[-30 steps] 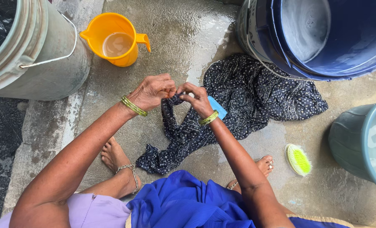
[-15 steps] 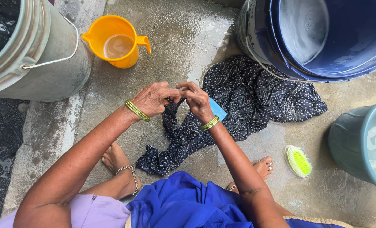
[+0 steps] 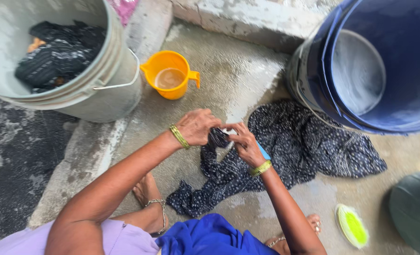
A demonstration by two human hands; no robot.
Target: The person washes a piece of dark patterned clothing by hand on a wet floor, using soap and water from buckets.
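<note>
A wet dark blue cloth with small white dots (image 3: 309, 146) lies spread on the concrete floor in front of me. My left hand (image 3: 197, 126) and my right hand (image 3: 244, 143) both pinch a raised fold of it between them, close together, knuckles up. A light blue bar (image 3: 264, 153) peeks out just under my right wrist. Both wrists carry yellow-green bangles.
A grey bucket (image 3: 101, 94) holding dark clothes stands at the upper left. An orange jug (image 3: 171, 75) with water sits beyond my hands. A big blue tub (image 3: 389, 61) fills the upper right, a teal bucket (image 3: 413, 212) the lower right. A green scrub brush (image 3: 352, 225) lies near my right foot.
My hands stay together on the same fold of cloth, working it slightly. The camera view has tilted, showing more of the grey bucket's inside.
</note>
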